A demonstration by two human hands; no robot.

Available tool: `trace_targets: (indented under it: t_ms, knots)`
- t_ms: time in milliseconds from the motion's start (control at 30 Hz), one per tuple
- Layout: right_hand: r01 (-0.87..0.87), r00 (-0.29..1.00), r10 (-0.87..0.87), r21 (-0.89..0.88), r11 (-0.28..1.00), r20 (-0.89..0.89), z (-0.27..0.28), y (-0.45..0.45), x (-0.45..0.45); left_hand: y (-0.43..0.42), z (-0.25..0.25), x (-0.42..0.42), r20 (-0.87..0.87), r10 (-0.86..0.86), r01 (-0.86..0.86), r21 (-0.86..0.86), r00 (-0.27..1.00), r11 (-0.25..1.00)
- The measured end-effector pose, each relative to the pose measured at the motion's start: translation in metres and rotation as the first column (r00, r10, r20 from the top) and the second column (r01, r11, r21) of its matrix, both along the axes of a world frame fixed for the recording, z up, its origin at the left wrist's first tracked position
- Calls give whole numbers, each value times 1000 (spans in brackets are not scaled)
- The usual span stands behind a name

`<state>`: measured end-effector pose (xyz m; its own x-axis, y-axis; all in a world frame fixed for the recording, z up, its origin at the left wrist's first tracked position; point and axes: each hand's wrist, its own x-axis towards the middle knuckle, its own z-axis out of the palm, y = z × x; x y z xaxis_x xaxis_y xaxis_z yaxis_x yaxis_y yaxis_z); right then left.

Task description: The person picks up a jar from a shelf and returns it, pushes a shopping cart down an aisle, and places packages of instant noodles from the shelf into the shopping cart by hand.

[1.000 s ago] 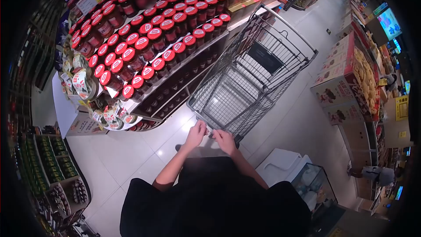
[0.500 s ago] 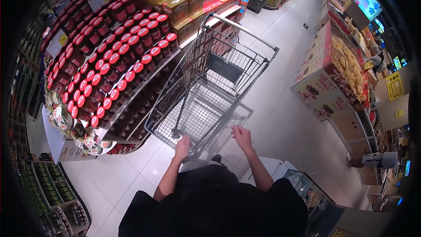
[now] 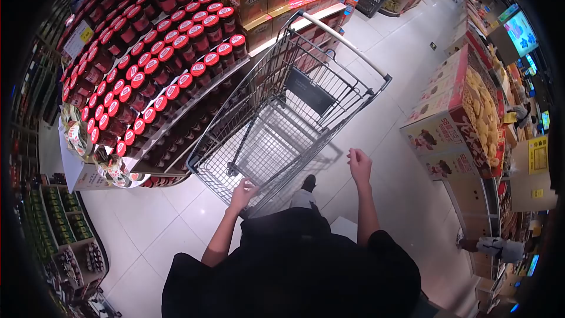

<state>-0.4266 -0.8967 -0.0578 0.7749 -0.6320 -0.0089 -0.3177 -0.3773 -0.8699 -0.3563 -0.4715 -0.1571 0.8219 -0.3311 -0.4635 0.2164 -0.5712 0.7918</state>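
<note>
A grey wire shopping cart [image 3: 276, 135] stands ahead of me, with its pale handle [image 3: 344, 41] at the far end and no goods visible in its basket. My left hand [image 3: 242, 194] hovers by the cart's near end, fingers loosely bent and apart, holding nothing that shows. Off the cart's right side, my right hand [image 3: 359, 166] is raised over the floor, its fingers slightly curled and nothing visible in them. Left of the cart, a tiered display holds red-lidded jars [image 3: 168, 53].
Yellow boxes [image 3: 250, 0] are stacked behind the jars. On the right stands a printed carton display [image 3: 438, 132] with yellowish food on top. A person [image 3: 500, 249] is at the far right. Shelves [image 3: 65, 218] line the left, and tiled floor [image 3: 382, 206] shows between.
My hands, close together a second ago, have moved apart, the right one outward to the right. The cart appears nearer and further left than at first, as the view has shifted. One foot now shows forward.
</note>
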Motion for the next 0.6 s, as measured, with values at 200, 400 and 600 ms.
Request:
trace_targets:
  t_ms: [200, 400, 600]
  knots:
    - [-20, 984, 6, 76, 997, 179, 2, -128, 86, -147, 29, 17, 124, 33, -32, -5, 992, 999]
    - [-185, 966, 175, 36, 982, 193, 4, -194, 132, -219, 8, 9, 172, 38, -67, 167, 984, 984]
    - [-263, 947, 276, -97, 960, 162, 34, -211, 188, -202, -23, -7, 277, 135, -180, 143, 951, 973]
